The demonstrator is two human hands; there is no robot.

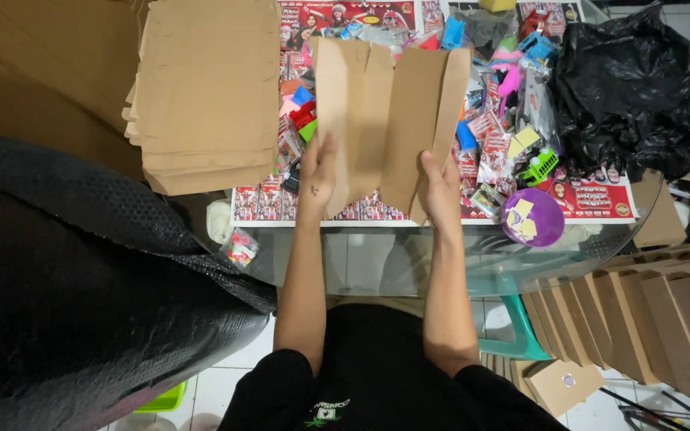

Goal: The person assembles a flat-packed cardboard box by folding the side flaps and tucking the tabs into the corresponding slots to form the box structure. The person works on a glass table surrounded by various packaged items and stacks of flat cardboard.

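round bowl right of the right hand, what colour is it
Purple, seen in the head view: the bowl holds pale yellow slips.

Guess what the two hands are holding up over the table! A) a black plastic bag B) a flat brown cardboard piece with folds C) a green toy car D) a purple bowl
B: the left hand and the right hand each grip a bottom edge of the creased brown cardboard piece.

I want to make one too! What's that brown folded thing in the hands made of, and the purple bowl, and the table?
The folded sheet held by the left hand and right hand looks like plain brown cardboard: matte, creased into panels. The purple bowl seems to be smooth plastic, slightly shiny. The table looks like clear glass, since the floor tiles show through it.
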